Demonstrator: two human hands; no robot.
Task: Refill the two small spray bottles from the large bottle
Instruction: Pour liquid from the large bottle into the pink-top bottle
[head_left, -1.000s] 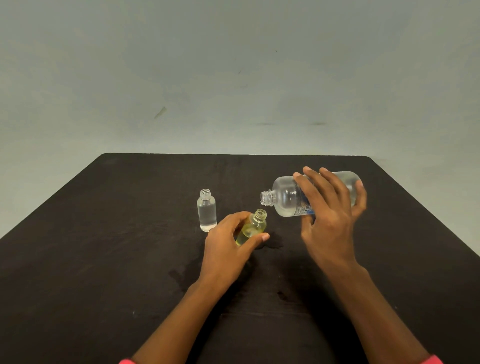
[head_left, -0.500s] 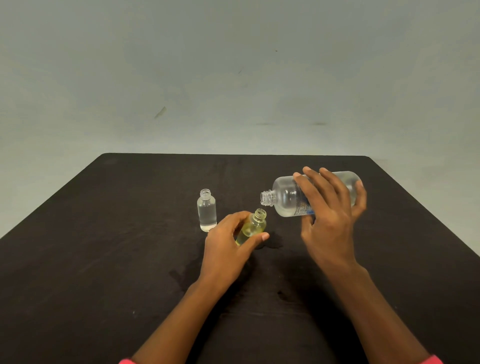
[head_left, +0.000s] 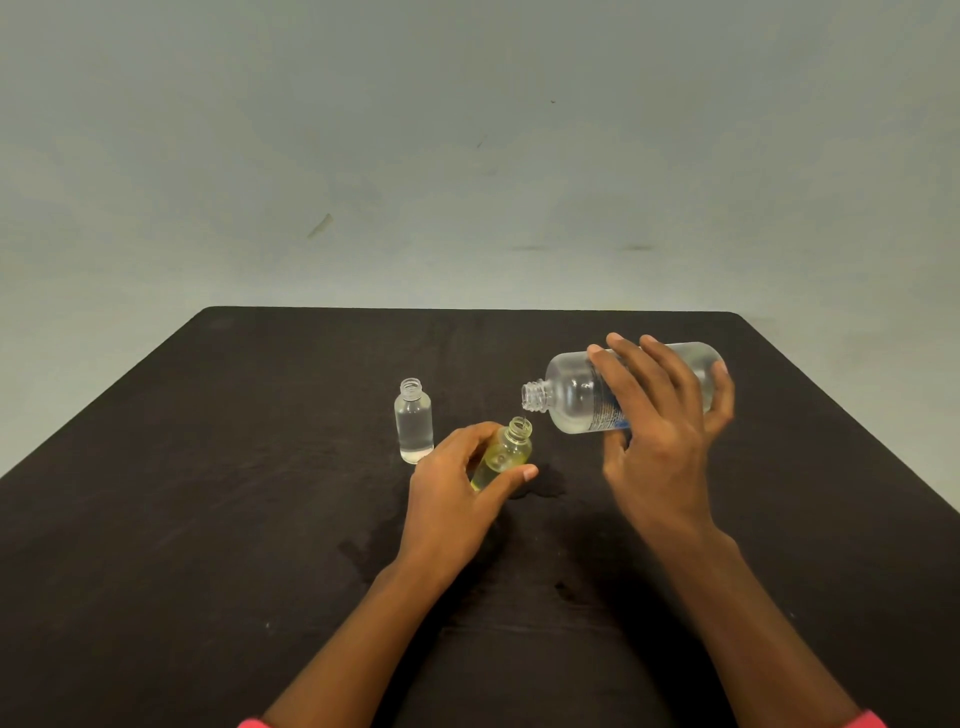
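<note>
**Large bottle tipped over the yellow-tinted spray bottle**

A dark table (head_left: 208, 519) fills the lower view, with faint wet-looking patches on it just below the left wrist and beneath the small bottles. Pink sleeve cuffs show at the bottom edge. The tabletop lies bare to the left of the left hand and to the right of the right hand — its far edge, with rounded corners, runs well beyond the fingertips, and a plain grey-green wall (head_left: 467, 156) rises behind it.

The left hand (head_left: 457, 493) curls around the yellow-tinted spray bottle (head_left: 506, 454), thumb on the near side and fingers wrapped behind, holding it tilted with its open neck towards the right hand. It carries pale yellow liquid. Just beyond and left of those fingers stands the clear spray bottle (head_left: 414, 423), upright, uncapped, nearly full of clear liquid, apart from the hand.

The right hand (head_left: 660, 441) grips the large bottle (head_left: 571, 395) across its body, fingers spread over the top — the bottle lies almost level, its open mouth just above the yellow-tinted bottle's neck, with a thin thread of liquid between them.
</note>
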